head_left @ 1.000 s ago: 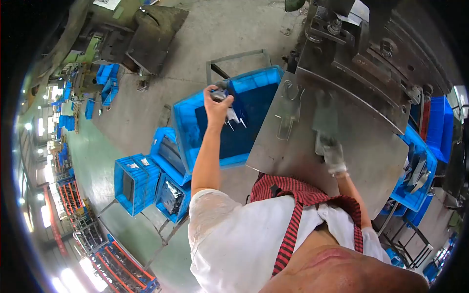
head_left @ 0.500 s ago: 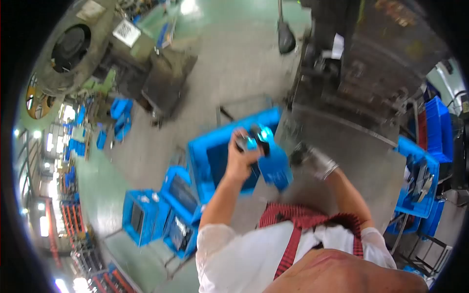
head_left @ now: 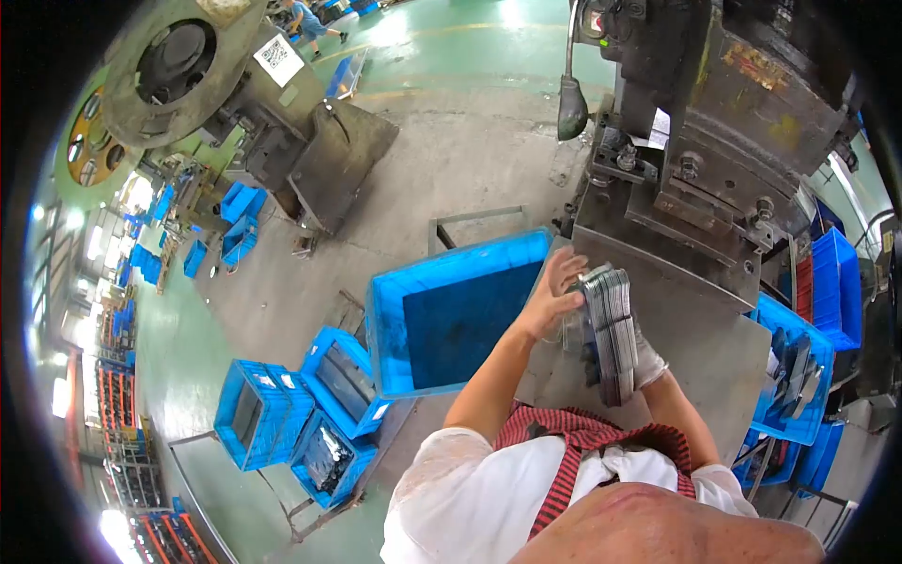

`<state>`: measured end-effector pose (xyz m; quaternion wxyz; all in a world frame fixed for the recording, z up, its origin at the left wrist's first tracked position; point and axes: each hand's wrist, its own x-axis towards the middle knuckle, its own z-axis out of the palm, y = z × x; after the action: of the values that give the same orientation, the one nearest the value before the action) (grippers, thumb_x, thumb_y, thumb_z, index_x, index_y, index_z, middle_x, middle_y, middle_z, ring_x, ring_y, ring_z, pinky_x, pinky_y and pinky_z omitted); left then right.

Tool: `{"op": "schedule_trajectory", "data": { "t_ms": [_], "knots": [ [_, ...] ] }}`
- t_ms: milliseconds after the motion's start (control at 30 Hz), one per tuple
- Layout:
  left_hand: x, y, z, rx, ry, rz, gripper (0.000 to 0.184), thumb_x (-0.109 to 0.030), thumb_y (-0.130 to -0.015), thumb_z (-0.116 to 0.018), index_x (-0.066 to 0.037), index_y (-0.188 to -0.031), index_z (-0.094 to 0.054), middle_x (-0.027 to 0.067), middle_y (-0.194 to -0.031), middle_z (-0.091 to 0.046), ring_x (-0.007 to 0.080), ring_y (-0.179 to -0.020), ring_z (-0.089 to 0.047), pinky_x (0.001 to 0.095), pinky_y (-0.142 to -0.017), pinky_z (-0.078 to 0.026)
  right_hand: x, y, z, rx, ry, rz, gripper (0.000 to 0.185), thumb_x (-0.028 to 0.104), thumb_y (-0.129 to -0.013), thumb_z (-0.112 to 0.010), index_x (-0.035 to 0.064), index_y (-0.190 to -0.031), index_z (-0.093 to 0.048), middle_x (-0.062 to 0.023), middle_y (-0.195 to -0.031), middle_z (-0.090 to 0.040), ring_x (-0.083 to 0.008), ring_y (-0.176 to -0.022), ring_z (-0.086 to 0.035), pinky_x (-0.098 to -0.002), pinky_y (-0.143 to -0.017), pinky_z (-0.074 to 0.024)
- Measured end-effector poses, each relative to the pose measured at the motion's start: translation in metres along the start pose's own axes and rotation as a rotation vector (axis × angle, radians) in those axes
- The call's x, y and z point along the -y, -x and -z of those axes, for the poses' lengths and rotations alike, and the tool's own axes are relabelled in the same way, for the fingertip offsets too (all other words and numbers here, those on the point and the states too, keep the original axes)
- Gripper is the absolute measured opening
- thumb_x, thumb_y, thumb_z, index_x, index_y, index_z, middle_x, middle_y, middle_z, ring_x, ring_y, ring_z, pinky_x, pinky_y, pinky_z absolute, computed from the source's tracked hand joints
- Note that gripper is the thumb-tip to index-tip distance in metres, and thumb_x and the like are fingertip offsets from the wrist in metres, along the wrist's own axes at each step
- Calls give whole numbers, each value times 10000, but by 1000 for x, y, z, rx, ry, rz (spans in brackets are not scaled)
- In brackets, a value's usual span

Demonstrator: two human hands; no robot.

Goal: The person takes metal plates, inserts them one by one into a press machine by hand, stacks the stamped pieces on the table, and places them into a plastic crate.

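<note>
A stack of thin metal plates (head_left: 613,336) stands on edge above the grey metal table, in front of my body. My right hand (head_left: 648,361), in a pale glove, supports the stack from its right side; the stack hides most of its fingers. At the upper left of the stack is my bare left hand (head_left: 554,293), its fingers spread and slightly blurred. The left thumb is close to the plates, and I cannot tell whether it touches them. Left of the hands is a large blue crate (head_left: 383,324) with a dark bottom.
A heavy press (head_left: 695,188) stands beyond the metal table (head_left: 719,362), with a black-knobbed lever (head_left: 572,108) hanging nearby. On the right, a blue bin (head_left: 810,414) holds metal parts. Smaller blue crates (head_left: 268,442) cluster at lower left. Another machine (head_left: 329,164) stands at upper left.
My left hand has moved right, from over the large blue crate to the stack. The shiny, bluish thing it held is now the plate stack at my right hand, apparently. The view has shifted slightly.
</note>
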<state>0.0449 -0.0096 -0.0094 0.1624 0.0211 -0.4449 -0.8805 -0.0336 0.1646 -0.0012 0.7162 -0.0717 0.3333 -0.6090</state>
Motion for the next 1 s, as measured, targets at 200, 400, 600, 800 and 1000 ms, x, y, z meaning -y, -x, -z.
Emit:
{"op": "schedule_trajectory", "data": {
  "t_ms": [200, 400, 600, 800, 1000],
  "knots": [
    [55, 53, 61, -642, -913, -226, 430, -226, -808, -498, 30, -1139, -398, 167, -1139, -438, 271, -1079, -396, 330, -912, -302, -29, -9, 23, -394, -263, 241, 522, 548, -793, -380, 84, -982, -528, -74, -739, -576, -183, -574, -550, -344, -512, -481],
    [96, 16, 125, -546, -987, 170, 706, -522, -837, -256, 69, -1225, -279, 220, -1259, -315, 316, -1159, -312, 344, -957, -236, -29, -39, 44, -799, 137, 323, 488, 468, -764, -527, 17, -950, -543, -20, -671, -526, -115, -576, -467, -268, -538, -416],
    [90, -3, 130, -272, -644, 308, 711, -597, -803, -220, -57, -1260, -289, 210, -1268, -302, 334, -1183, -270, 357, -977, -195, -10, -70, 53, -764, 579, 240, 491, 378, -773, -517, 18, -1103, -465, -134, -1008, -547, -231, -878, -538, -299, -739, -419],
    [89, -7, 73, -444, -1420, 242, 710, -582, -787, -309, -56, -1262, -278, 206, -1316, -201, 351, -1226, -165, 547, -937, -136, 22, -66, 10, -727, 1572, 105, 427, 370, -759, -479, 45, -1034, -509, -199, -980, -545, -351, -898, -521, -386, -751, -424],
    [84, -16, 66, -370, -1083, -100, 658, -357, -795, -494, 61, -1236, -243, 245, -1263, -280, 350, -1193, -242, 358, -973, -204, 37, -62, 10, -991, 1644, 107, 430, 396, -757, -457, 35, -979, -529, -178, -920, -567, -330, -846, -543, -397, -720, -433]
  ]
}}
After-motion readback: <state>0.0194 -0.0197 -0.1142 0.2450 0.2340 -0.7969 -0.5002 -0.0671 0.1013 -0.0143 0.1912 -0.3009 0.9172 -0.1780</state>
